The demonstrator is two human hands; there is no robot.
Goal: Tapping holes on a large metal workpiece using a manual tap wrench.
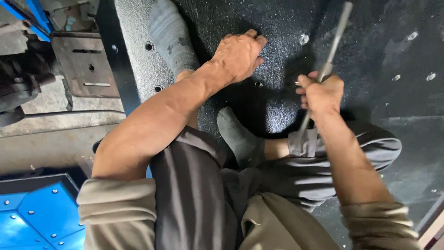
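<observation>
The left hand point(238, 55) lay flat, fingers spread, on the black textured metal panel point(277, 28); the right hand point(321, 92) fisted a long grey steel rod point(334, 44), leaning far-right.

Floor panel point(286, 28): black, rough, grainy matt coating with shiny metal bolt heads point(304, 39). Rod point(332, 51): smooth, dull grey metal. Socks point(172, 37): grey knitted cloth. Trousers point(194, 194): matt woven cloth.
</observation>
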